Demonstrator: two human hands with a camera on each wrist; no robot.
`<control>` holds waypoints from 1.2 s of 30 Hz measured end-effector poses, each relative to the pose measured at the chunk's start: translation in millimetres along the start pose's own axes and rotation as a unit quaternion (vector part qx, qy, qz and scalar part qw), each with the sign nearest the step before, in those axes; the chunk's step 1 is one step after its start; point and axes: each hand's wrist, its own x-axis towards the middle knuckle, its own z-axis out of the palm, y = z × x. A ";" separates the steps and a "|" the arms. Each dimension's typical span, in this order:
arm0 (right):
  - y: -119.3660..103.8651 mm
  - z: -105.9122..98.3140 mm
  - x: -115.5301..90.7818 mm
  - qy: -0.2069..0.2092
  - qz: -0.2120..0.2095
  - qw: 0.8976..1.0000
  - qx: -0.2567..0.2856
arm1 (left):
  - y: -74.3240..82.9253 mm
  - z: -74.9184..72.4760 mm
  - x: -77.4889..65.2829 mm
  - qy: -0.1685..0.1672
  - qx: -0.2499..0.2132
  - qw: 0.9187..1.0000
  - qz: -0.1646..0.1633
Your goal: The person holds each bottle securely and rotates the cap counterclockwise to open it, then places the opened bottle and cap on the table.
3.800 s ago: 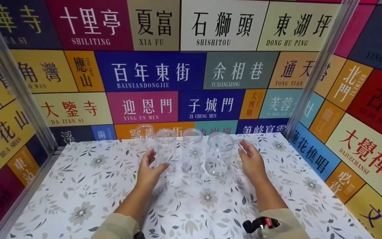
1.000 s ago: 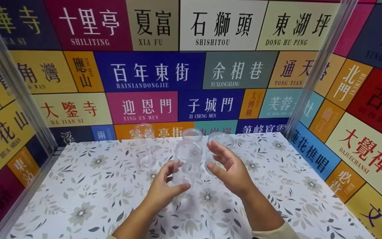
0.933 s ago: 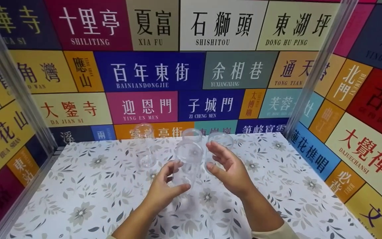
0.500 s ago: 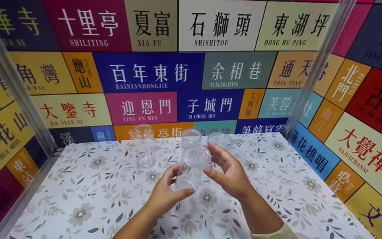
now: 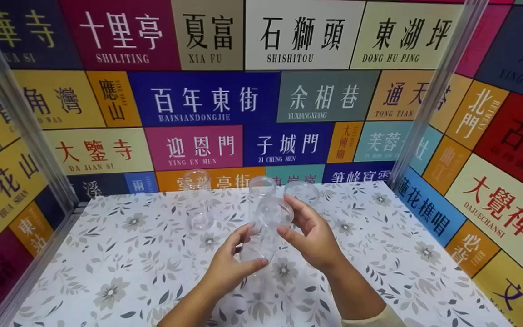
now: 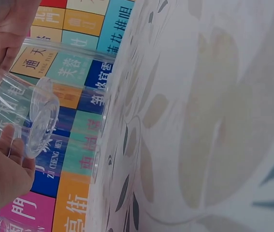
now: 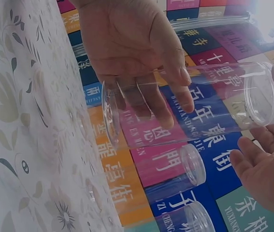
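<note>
A clear plastic jar point(image 5: 259, 243) is held up off the table, its top leaning to the right. My left hand point(image 5: 232, 256) grips its lower part, thumb across the near side and fingers curled round the far side. The right hand point(image 5: 313, 236) holds the jar's round top point(image 5: 276, 211) between thumb and fingers. In the right wrist view, the jar point(image 7: 190, 108) lies sideways, with the left hand point(image 7: 132, 48) round its base end and the right hand point(image 7: 267, 169) at its ridged top end. The left wrist view shows the jar's base point(image 6: 44, 123).
Three other clear jars stand along the back of the table: one at left point(image 5: 199, 202), one in the middle point(image 5: 261, 185), one at right point(image 5: 304, 190), partly behind the right hand. The table point(image 5: 120, 259) has a leaf-patterned cover. Panelled walls point(image 5: 207, 97) rise behind and beside.
One jar has left the row and come forward in the left hand. The right hand has moved left to its top. In the last half second the jar has tilted further right.
</note>
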 end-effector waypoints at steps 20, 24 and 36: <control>3.4 3.3 0.3 -0.002 0.011 1.000 0.026 | -1.1 1.8 -1.0 -0.023 0.003 1.000 0.016; 7.2 1.0 1.2 -0.024 0.001 0.999 0.030 | -0.9 2.3 -1.8 -0.022 0.010 0.999 0.025; 8.9 4.9 2.3 -0.007 0.009 0.999 0.045 | -0.5 5.4 -1.3 -0.004 0.016 0.999 0.030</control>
